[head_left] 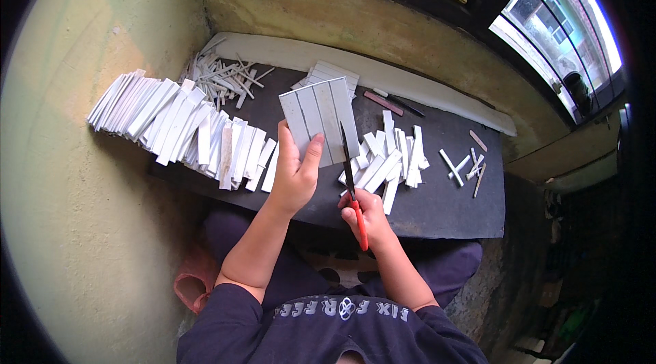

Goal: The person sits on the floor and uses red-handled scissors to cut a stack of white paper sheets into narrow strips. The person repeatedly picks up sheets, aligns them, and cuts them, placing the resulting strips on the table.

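My left hand [295, 176] grips a white sheet [314, 118] marked by dark lengthwise lines, thumb across its front and the other fingers behind. The sheet is held up at a tilt above the dark tabletop. In my right hand [371, 212] is a pair of scissors [359, 222] with red handles and long dark blades. Those blades point away from me and lie over the sheet's right part; whether they bite into it I cannot tell. Loose white strips [389, 166] lie in a heap just beyond my right hand.
A long leaning row of white strips [178, 121] fills the table's left side. Thin offcuts [222, 77] are piled behind it. More lined sheets [333, 73] lie at the back, near a pinkish bar [384, 102]. Several small sticks [466, 167] sit right. A wall borders the left.
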Tool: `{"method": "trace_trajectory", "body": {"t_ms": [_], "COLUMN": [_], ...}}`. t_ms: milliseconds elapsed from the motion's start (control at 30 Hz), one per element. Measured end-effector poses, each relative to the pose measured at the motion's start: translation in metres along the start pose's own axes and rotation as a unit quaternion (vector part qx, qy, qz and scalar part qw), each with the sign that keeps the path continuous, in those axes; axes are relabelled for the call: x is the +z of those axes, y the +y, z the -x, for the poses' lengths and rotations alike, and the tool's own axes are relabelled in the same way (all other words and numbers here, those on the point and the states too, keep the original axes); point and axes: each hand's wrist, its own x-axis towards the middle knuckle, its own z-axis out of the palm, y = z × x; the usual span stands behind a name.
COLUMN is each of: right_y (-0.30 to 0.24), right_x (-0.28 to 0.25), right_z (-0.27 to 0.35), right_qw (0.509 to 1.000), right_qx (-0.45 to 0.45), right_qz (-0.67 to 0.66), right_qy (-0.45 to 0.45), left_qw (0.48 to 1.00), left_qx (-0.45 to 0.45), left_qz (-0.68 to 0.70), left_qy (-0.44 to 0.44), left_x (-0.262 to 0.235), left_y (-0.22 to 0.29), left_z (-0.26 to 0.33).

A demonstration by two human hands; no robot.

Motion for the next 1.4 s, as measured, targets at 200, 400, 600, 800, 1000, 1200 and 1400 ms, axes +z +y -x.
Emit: {"method": "trace_trajectory", "body": {"t_ms": [200,400,600,800,1000,1200,1400], "right_y": [0.001,0.006,0.006,0.008,0.006,0.007,0.007], "right_x": [0.000,0.002,0.002,0.005,0.008,0.010,0.009], "right_z": [-0.001,-0.003,-0.004,-0.005,-0.007,-0.007,-0.008], "right_qw": [1.000,1.000,1.000,0.999,0.998,0.997,0.995], "right_qx": [0.011,0.007,-0.005,-0.011,-0.014,-0.020,-0.035], "right_qz": [0.008,0.017,0.027,0.039,0.049,0.059,0.077], "right_qy": [-0.007,-0.001,0.004,0.023,0.042,0.052,0.044], "left_qw": [1.000,1.000,1.000,1.000,1.000,1.000,0.999], "left_qx": [0.000,-0.004,-0.003,-0.004,-0.001,-0.006,-0.016], "left_qz": [0.007,0.007,-0.016,-0.003,-0.005,-0.008,0.037], "left_qy": [0.000,0.003,0.008,0.011,0.016,0.023,0.028], "left_x": [-0.001,-0.002,-0.002,-0.002,-0.003,-0.004,-0.013], "left_y": [-0.001,-0.001,-0.001,-0.001,-0.001,-0.001,0.002], "left_z": [0.000,-0.001,-0.002,-0.003,-0.004,-0.005,-0.009]}}
